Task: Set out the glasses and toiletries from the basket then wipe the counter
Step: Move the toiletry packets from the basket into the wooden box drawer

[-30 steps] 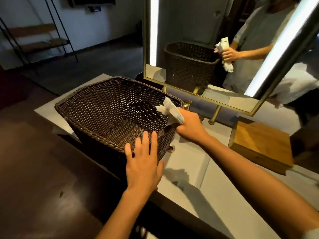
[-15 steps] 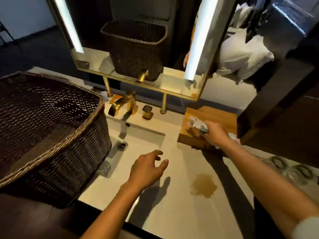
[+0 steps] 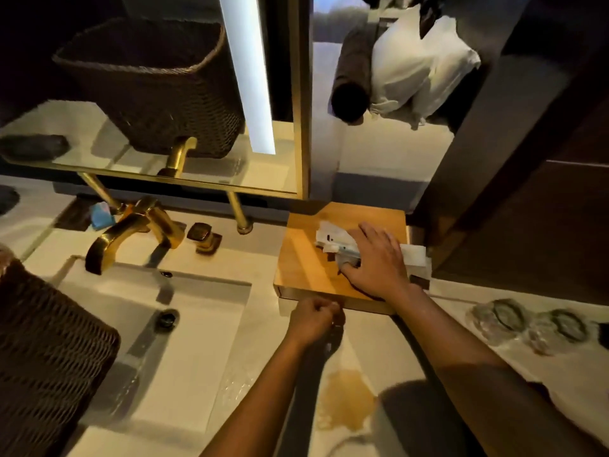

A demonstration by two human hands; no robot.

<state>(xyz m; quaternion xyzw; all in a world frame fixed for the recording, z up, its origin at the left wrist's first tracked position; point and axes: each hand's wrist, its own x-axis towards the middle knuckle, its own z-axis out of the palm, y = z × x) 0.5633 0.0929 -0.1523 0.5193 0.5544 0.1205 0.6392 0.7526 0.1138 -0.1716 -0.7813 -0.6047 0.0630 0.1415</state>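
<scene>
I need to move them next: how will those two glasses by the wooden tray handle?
The glasses look like thick clear glass: probably heavy for their size, breakable and perhaps slippery. They stand close together, so pushing one may knock the other.

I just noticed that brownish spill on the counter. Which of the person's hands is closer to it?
Left. The left hand is curled just behind the brown spill, at the wooden tray's front edge. The right hand lies farther back on the tray, over the toiletry packets.

Basket [image 3: 49, 351] cut by left edge, packets [image 3: 336, 245] half hidden — glasses [image 3: 530, 323] blurred
</scene>
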